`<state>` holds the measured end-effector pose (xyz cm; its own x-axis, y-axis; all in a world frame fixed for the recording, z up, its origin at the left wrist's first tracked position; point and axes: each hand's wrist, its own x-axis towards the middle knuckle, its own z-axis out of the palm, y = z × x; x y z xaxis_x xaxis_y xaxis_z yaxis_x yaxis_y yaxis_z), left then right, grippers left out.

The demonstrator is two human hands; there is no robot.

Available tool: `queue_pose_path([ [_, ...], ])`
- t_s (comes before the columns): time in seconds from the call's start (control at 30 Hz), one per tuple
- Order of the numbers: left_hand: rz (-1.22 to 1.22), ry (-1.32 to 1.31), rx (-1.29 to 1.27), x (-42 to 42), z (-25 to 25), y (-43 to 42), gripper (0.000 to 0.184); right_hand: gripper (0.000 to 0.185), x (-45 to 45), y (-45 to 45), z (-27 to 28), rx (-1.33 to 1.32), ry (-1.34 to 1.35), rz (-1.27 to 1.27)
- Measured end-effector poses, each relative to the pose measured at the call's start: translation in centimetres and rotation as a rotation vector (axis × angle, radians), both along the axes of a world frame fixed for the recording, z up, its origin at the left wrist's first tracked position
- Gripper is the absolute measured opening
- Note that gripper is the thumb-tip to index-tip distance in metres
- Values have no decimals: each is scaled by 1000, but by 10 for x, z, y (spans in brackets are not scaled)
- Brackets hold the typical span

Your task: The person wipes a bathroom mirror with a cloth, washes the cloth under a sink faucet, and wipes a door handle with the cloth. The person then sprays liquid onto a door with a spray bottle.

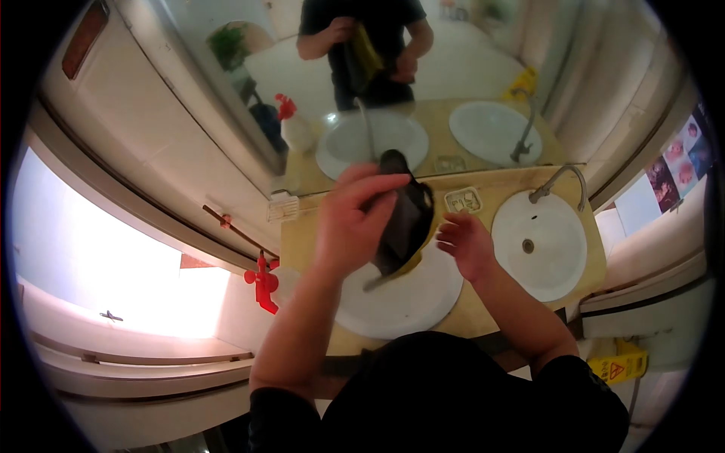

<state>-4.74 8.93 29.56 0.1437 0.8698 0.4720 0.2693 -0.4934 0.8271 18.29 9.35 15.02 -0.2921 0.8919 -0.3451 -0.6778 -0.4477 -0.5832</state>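
Note:
A dark item with a yellow edge (404, 230) hangs above the left sink (400, 306); its exact kind is hard to make out. My left hand (355, 215) pinches it near its top left, thumb and index finger closed together. To its right is my right hand (467, 243), apart from the item, with its fingers bent and slightly spread and nothing between them. The mirror (468, 60) shows the hands and the dark and yellow item from the front.
The right sink (555, 260) has a curved faucet (563, 181). A soap dish (463, 201) lies between the sinks at the back. At the left stand a white bottle with a red spray head (264, 283) and a white rack (283, 208). A yellow sign (621, 365) is at lower right.

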Motion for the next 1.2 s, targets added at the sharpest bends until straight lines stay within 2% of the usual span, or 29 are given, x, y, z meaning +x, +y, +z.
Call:
queue_pose_path([
  [0.03, 56, 206, 171, 4, 7, -1, 22, 24, -1, -2, -7, 123, -271, -213],
  [0.07, 64, 205, 169, 10, 7, -3, 22, 22, -3, -8, -13, 244, -539, -428],
  [0.1, 21, 288, 160, 20, 5, -5, 25, 23, -7, -23, -2, 464, -718, -450],
  [0.13, -21, 370, 154, 31, 2, -8, 28, 23, -20, -34, 2, 471, -717, -445],
  [0.2, -116, 521, 432, 57, -10, -24, 30, 25, -47, -52, 5, 663, -702, -196],
  [0.27, -437, 894, 360, 80, -11, -48, 29, 26, -61, -33, 5, 798, -769, -31],
  [0.33, -551, 882, 399, 97, -45, -67, 24, 28, -69, -14, 5, 858, -828, 18],
  [0.4, -563, 879, 413, 99, -55, -71, 25, 30, -76, -13, 3, 901, -869, 47],
  [0.57, -583, 896, 324, 97, -56, -74, 26, 37, -74, -10, 13, 997, -924, 74],
  [0.6, -559, 743, 401, 92, -66, -76, 30, 38, -66, -5, 24, 1040, -947, 44],
  [0.63, -536, 590, 484, 87, -71, -76, 34, 40, -51, 4, 43, 1091, -980, -5],
  [0.73, -484, 480, 433, 58, -61, -76, 50, 44, -7, 47, 112, 1344, -1214, -286],
  [0.9, -164, 439, 141, 2, -73, -80, 44, 52, 45, 143, 238, 1700, -1607, -868],
  [0.93, -166, 446, 166, -7, -85, -82, 44, 54, 54, 167, 265, 1731, -1671, -991],
  [0.97, -58, 459, 76, -16, -100, -87, 45, 56, 63, 192, 290, 1737, -1742, -1111],
  [1.0, 52, 468, -12, -25, -117, -90, 47, 58, 71, 219, 315, 1719, -1825, -1239],
  [1.03, 53, 472, 10, -36, -133, -93, 47, 59, 78, 246, 343, 1677, -1906, -1373],
  [1.07, 84, 506, -99, -44, -149, -96, 53, 61, 82, 267, 367, 1605, -1977, -1495],
  [1.13, 136, 527, -246, -58, -170, -101, 59, 58, 68, 301, 412, 1262, -2055, -1743],
  [1.17, 155, 516, -278, -63, -176, -103, 59, 58, 51, 302, 432, 1267, -2045, -1759],
  [1.2, 157, 516, -269, -69, -188, -104, 59, 53, 27, 295, 452, 1028, -1963, -1464],
])
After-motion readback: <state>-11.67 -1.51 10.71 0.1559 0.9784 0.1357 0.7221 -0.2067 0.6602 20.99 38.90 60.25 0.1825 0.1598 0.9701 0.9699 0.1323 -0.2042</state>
